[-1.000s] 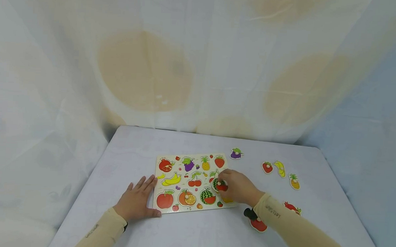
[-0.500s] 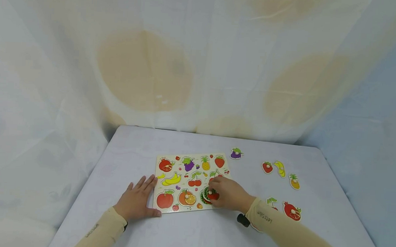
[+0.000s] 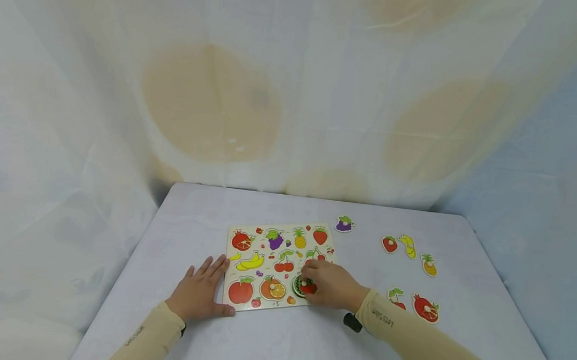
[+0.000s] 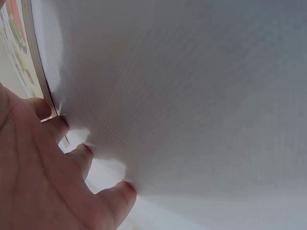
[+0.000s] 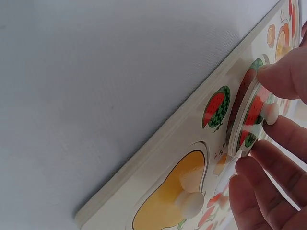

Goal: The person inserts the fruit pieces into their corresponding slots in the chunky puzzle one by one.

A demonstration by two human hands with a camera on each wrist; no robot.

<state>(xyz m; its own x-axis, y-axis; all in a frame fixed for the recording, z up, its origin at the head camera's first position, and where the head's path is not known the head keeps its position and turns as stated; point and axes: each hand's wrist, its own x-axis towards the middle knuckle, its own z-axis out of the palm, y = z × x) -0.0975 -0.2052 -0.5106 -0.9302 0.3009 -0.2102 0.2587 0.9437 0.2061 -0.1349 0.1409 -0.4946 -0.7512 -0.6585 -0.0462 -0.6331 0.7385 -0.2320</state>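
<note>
A pale fruit puzzle board (image 3: 244, 307) lies on the table. My left hand (image 3: 201, 290) rests flat with spread fingers, its fingertips at the board's left edge; in the left wrist view the fingers (image 4: 117, 199) touch the white cloth. My right hand (image 3: 334, 285) pinches a watermelon puzzle piece (image 3: 308, 287) over the watermelon picture in the bottom row. In the right wrist view this piece (image 5: 250, 120) is slightly tilted over its picture, with thumb and fingers at its edges, by the white knob. Seated pieces with knobs are the orange (image 3: 272, 288) and a yellow pear-shaped one (image 5: 168, 199).
Loose pieces lie to the right: grapes (image 3: 344, 224), a strawberry (image 3: 389, 244), a banana (image 3: 408, 246), a pineapple (image 3: 429, 264), cherries (image 3: 396, 297) and a pomegranate (image 3: 426, 308). My right forearm (image 3: 408, 327) crosses the table's front right. A white curtain stands behind.
My right hand has carried the watermelon piece left and toward me, onto its picture. The forearm has uncovered the cherries and pomegranate and now hides a red piece. My left hand has stayed still.
</note>
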